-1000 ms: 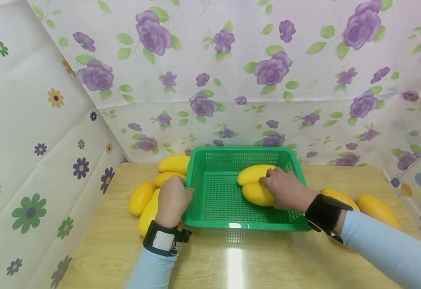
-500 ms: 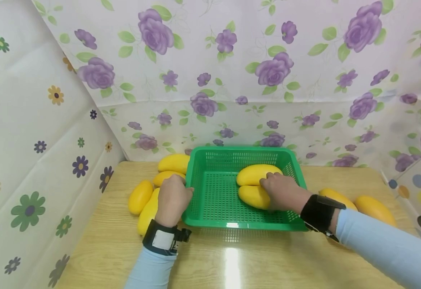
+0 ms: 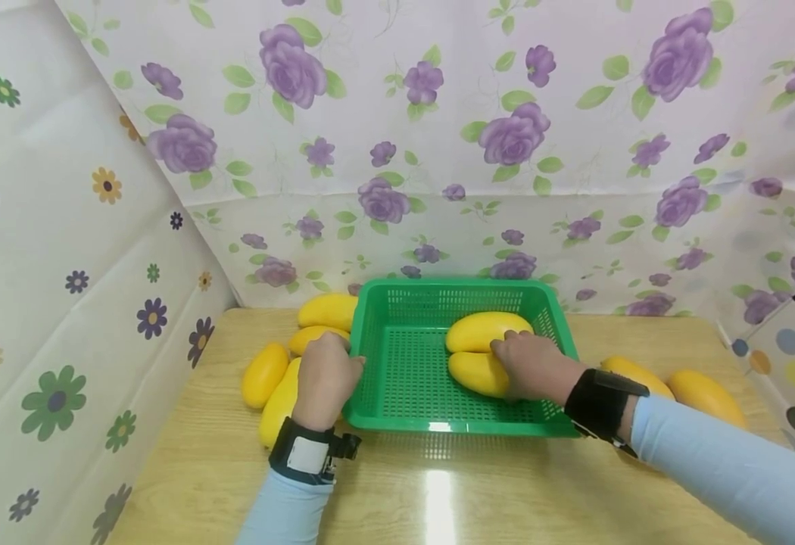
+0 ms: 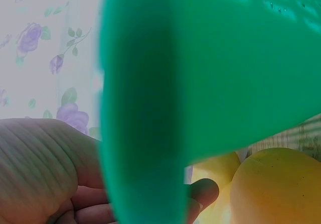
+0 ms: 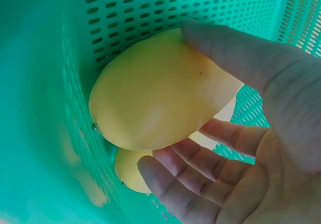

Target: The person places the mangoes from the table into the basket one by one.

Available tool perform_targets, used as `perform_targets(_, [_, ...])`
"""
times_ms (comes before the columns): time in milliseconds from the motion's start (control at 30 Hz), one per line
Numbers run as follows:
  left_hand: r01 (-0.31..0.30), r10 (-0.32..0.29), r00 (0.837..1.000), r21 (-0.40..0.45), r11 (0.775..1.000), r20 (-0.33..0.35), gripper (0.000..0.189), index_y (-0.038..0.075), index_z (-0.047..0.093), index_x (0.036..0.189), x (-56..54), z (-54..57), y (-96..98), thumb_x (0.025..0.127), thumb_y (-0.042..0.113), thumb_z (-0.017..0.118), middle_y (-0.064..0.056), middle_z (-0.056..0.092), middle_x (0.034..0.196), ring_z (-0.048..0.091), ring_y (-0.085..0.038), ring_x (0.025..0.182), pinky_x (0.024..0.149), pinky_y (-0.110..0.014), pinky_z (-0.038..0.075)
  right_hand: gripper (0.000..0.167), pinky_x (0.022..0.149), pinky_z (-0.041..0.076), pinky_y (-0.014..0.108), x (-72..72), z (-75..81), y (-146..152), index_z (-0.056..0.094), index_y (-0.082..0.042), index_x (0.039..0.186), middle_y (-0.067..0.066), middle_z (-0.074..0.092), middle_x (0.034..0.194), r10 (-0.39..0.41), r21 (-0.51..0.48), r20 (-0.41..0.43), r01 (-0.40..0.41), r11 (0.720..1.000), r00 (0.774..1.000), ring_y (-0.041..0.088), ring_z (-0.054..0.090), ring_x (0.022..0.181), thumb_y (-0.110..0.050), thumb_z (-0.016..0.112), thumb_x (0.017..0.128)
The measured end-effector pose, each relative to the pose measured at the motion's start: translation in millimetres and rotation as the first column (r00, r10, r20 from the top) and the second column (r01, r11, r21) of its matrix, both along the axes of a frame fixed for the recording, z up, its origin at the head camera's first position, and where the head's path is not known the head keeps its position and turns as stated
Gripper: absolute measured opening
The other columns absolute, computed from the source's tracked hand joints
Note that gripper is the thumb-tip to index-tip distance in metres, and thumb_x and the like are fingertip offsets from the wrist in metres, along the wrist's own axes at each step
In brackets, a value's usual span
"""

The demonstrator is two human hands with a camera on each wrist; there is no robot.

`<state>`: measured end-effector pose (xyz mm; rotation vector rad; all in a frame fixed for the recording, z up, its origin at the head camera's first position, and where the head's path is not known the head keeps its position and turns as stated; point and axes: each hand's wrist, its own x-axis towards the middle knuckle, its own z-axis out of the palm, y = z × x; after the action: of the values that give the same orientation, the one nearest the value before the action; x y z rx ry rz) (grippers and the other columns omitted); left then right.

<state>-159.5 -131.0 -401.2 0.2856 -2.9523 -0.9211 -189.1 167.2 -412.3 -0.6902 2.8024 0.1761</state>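
Observation:
A green plastic basket (image 3: 407, 371) with perforated walls sits on the wooden table. My left hand (image 3: 328, 378) grips its left rim; in the left wrist view the basket wall (image 4: 143, 103) passes between thumb and fingers. Inside, toward the right, two yellow mangoes lie side by side. The front mango (image 3: 474, 372) is in my right hand (image 3: 535, 365). Seen from the right wrist, the thumb presses one side of that mango (image 5: 160, 91) and the fingers curl against the other. The back mango (image 3: 482, 331) lies against it, partly covered by the fingers.
Several mangoes (image 3: 266, 375) lie left of the basket, partly behind my left hand. More mangoes (image 3: 706, 395) lie on the right, partly under my right forearm. A flowered cloth (image 3: 384, 151) hangs behind the table (image 3: 384, 492), with other patterned cloths at both sides.
The right hand has shifted the front mango slightly left and toward the basket's front edge. The left hand has stayed on the rim.

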Motion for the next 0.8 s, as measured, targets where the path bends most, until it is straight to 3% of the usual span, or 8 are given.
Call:
perform_targets(400, [0.003,-0.003,1.0,0.006,1.0,0.002,0.022,0.004,0.065,0.069,1.1,0.0,1.5,0.08,0.022,0.073,-0.007,0.058,0.057,0.056,-0.018,0.049,0.043,-0.025,0.044,0.056,0.057,0.051,0.038,2.5,-2.2,-0.7,0.059,-0.007,0.107,0.011,0.056,0.09,0.044,0.0,-0.065,-0.044,0.999,0.997,0.025,0.053,0.074,-0.025,0.085,0.06])
perform_targets(800, [0.001,-0.002,1.0,0.009,1.0,0.028,0.022,0.005,0.065,0.068,1.2,-0.2,1.0,0.08,0.022,0.073,-0.007,0.057,0.057,0.056,-0.017,0.049,0.043,-0.025,0.044,0.06,0.059,0.051,0.039,5.7,2.1,2.5,0.057,-0.007,0.111,0.012,0.056,0.093,0.022,0.01,-0.023,-0.022,1.0,1.0,0.027,0.055,0.078,-0.03,0.084,0.062])
